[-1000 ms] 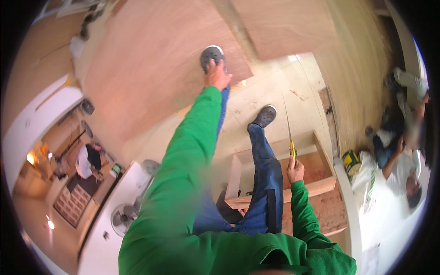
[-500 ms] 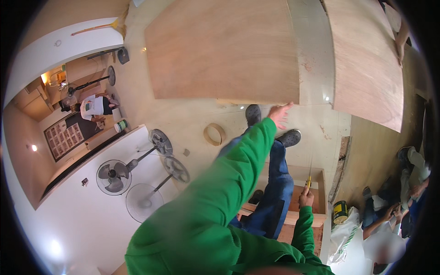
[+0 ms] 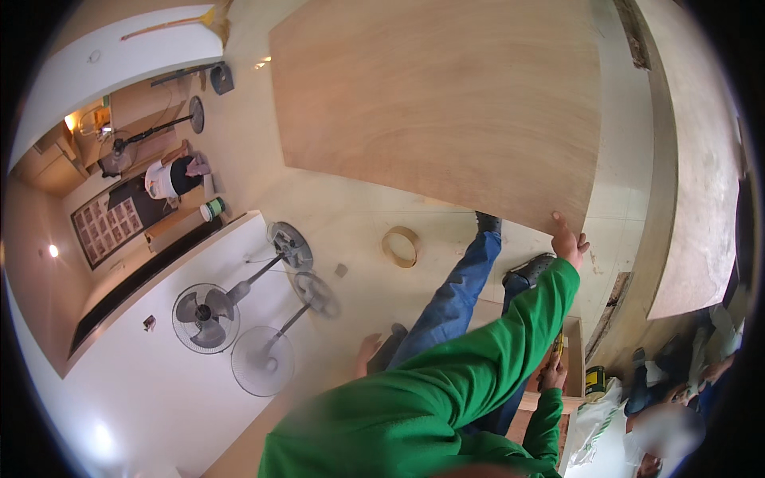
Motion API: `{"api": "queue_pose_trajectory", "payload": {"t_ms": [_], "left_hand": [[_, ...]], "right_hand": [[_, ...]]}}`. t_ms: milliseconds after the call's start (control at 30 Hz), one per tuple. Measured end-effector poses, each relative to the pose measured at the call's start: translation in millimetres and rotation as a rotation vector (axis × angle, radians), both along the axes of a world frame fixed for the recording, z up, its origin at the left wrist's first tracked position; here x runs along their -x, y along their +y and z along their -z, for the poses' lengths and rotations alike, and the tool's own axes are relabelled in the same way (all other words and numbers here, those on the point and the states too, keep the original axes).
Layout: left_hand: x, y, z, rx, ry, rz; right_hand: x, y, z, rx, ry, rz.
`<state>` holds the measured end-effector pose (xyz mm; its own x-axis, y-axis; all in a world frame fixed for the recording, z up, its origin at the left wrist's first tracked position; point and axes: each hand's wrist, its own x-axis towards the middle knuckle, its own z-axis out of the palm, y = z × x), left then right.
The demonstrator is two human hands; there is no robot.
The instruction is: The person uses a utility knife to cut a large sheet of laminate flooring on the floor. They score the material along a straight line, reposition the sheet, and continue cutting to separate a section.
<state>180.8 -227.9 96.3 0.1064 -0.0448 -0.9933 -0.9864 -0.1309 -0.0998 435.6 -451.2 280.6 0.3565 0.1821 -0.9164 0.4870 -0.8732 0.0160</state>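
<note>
A large plywood sheet [image 3: 446, 103] spans the upper middle of the view, its near edge slanting down to the right. My left hand [image 3: 569, 243] grips its near right corner, one finger lying on the top face; the fingers under the sheet are hidden. Lower down, close to an open wooden box [image 3: 573, 350], my right hand [image 3: 552, 374] is closed round a slim yellow-handled tool [image 3: 559, 346]. Its exact kind is too small to tell.
Another plywood sheet [image 3: 701, 191] stands at the right. A tan ring-shaped roll [image 3: 401, 247] lies on the floor by my legs. Stand fans [image 3: 205, 317] are at the left. A paint can [image 3: 595, 382] and seated people are at lower right; someone bends over [image 3: 169, 178] in the far-left room.
My left hand has moved right and closed on the sheet's corner. The sheet has shifted right and its near edge now slants. The right-hand sheet appears farther right and lower.
</note>
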Motion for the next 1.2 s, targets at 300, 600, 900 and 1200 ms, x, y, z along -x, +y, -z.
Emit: {"api": "queue_pose_trajectory", "payload": {"t_ms": [300,600,900,1200], "left_hand": [[151.6,-103.8,-4.4,0.0,0.243,0.031],[271.4,-327.9,-65.4,0.228,0.506,0.159],[198.2,-388.2,-140.7,0.265,0.455,0.089],[-6.9,-233.8,-193.4,0.253,0.356,-0.127]], "right_hand": [[114.2,95.2,-12.2,-0.272,0.157,-0.074],[230.2,150.1,-24.9,-0.487,0.336,-0.008],[232.3,166.9,-30.2,-0.441,0.42,-0.375],[186.8,213.8,-36.6,-0.44,0.433,-0.483]]}}
